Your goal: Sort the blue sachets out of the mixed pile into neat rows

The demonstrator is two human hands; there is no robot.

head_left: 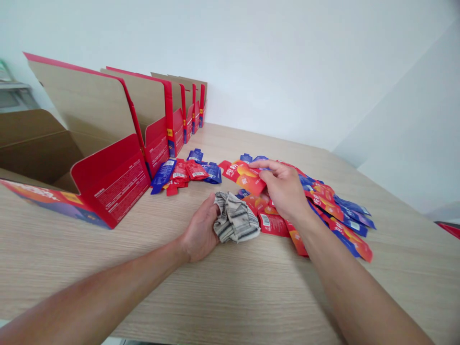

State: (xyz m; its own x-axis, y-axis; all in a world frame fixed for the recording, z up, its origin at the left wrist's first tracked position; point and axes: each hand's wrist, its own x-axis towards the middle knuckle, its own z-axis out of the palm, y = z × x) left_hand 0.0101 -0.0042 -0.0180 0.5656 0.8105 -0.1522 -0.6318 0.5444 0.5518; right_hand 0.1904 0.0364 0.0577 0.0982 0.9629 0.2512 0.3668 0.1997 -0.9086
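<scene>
Low over the middle of the table, my left hand (201,232) is closed around a crumpled striped cloth (237,218). My right hand (285,187) pinches a red and orange pouch (242,176) by its right end, holding it just above and beyond the cloth. Beneath and to the right of that hand lies a spread pile of red and blue pouches (341,215), some partly covered by my wrist. A smaller cluster of red and blue pouches (185,170) rests left of the held pouch, beside the boxes.
Several open red cardboard boxes (115,184) stand in a row along the left side, flaps raised, reaching back toward the white wall (266,67). They sit on a light wood table (233,292). A red-edged object (449,229) shows at the far right.
</scene>
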